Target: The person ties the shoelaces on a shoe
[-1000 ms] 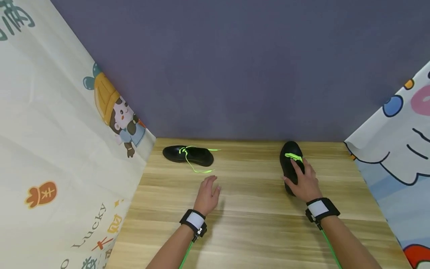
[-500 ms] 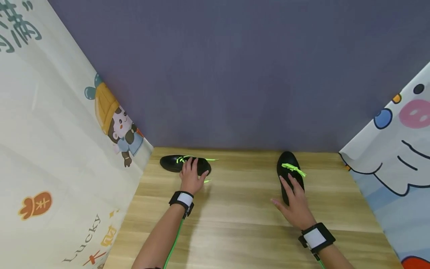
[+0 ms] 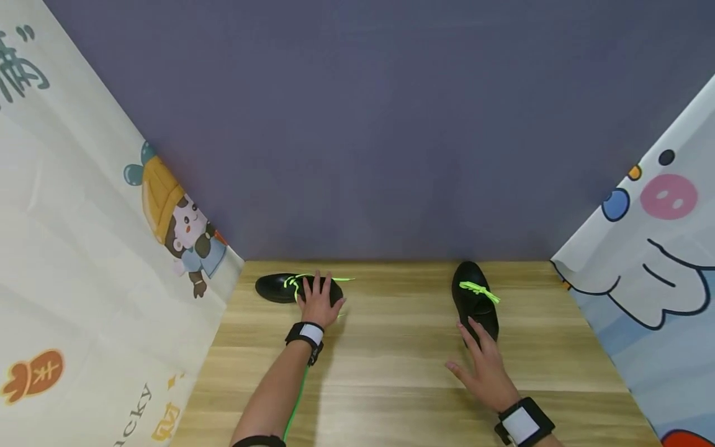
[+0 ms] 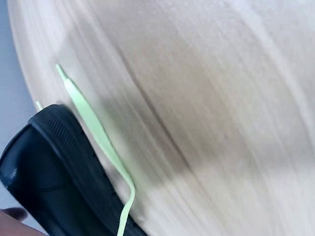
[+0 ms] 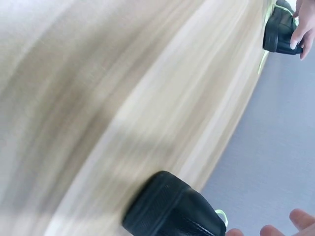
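Note:
A black shoe with neon-green laces point(image 3: 274, 288) lies at the left on the wooden tabletop, toe pointing left. My left hand point(image 3: 318, 307) reaches over its heel half with fingers spread, overlapping the shoe's opening. One loose lace end point(image 3: 343, 279) trails right past the heel; another lace point(image 4: 103, 137) runs beside the sole in the left wrist view. At the right stands a second black shoe point(image 3: 475, 310), toe away from me, its green lace point(image 3: 479, 290) bunched across the top. My right hand point(image 3: 488, 375) is open near its heel, fingertips overlapping the heel edge in the head view.
The wooden tabletop point(image 3: 391, 372) ends at a grey-purple panel point(image 3: 391, 155) behind both shoes. Printed white cloths hang at the left point(image 3: 84, 248) and right point(image 3: 670, 261). Each wrist wears a black strap point(image 3: 306, 334).
My left hand has moved forward and left onto the left shoe. My right hand has drawn back from the right shoe's lace toward its heel. The head view has tilted up slightly.

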A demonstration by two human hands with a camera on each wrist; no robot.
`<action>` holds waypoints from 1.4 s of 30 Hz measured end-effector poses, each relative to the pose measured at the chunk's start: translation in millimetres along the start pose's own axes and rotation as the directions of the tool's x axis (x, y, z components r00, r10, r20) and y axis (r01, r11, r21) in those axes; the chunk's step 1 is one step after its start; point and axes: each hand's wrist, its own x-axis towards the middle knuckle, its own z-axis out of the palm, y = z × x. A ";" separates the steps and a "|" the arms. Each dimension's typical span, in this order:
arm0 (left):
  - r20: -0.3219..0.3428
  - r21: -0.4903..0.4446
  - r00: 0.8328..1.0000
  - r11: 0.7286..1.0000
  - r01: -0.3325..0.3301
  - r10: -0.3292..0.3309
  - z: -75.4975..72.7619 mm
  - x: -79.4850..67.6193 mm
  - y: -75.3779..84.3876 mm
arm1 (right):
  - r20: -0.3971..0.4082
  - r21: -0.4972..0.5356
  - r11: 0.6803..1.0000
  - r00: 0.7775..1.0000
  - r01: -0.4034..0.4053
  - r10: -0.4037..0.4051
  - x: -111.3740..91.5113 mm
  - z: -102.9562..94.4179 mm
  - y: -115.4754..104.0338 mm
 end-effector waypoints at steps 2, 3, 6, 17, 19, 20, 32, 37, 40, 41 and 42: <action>0.013 0.006 1.000 1.000 0.012 -0.012 1.4 -2.3 -1.3 | 0.001 -0.004 1.000 1.000 0.009 -0.009 -3.3 3.0 -0.6; 0.013 0.008 1.000 1.000 0.015 -0.015 1.9 -3.3 -1.8 | 0.000 -0.004 1.000 1.000 0.013 -0.013 -4.4 4.0 -0.9; -0.010 0.023 1.000 1.000 0.007 -0.007 2.9 -6.5 -2.4 | -0.001 -0.001 1.000 1.000 0.012 -0.012 -6.0 6.2 -0.5; -0.026 0.094 0.994 0.991 -0.099 0.102 6.2 -26.4 1.9 | -0.017 0.012 1.000 0.999 0.029 -0.029 -6.4 11.1 1.8; -0.019 0.108 0.992 0.987 -0.119 0.122 7.6 -31.3 4.2 | -0.022 0.010 0.999 0.999 0.034 -0.034 -6.3 11.4 1.2; -0.015 0.118 0.991 0.985 -0.129 0.132 8.6 -33.3 5.5 | -0.026 0.009 0.999 0.999 0.036 -0.036 -6.3 11.5 1.1; 0.022 0.184 0.948 0.931 -0.315 0.317 17.1 -70.5 32.9 | -0.015 0.022 1.000 1.000 0.007 -0.007 -5.4 11.7 -4.3; 0.015 0.215 0.924 0.901 -0.376 0.382 22.2 -86.9 44.8 | -0.029 0.024 0.999 0.999 0.024 -0.023 -6.8 11.3 -5.0; 0.028 0.208 0.909 0.887 -0.413 0.417 24.6 -96.0 52.0 | -0.029 0.030 0.999 0.999 0.035 -0.034 -8.1 11.3 -6.6; 0.036 0.205 0.905 0.883 -0.423 0.425 25.1 -99.4 54.5 | -0.028 0.031 0.999 0.999 0.041 -0.040 -8.3 11.5 -7.3; 0.043 0.205 0.898 0.876 -0.437 0.438 25.4 -102.6 56.9 | -0.028 0.031 0.998 0.999 0.046 -0.045 -8.6 11.7 -8.3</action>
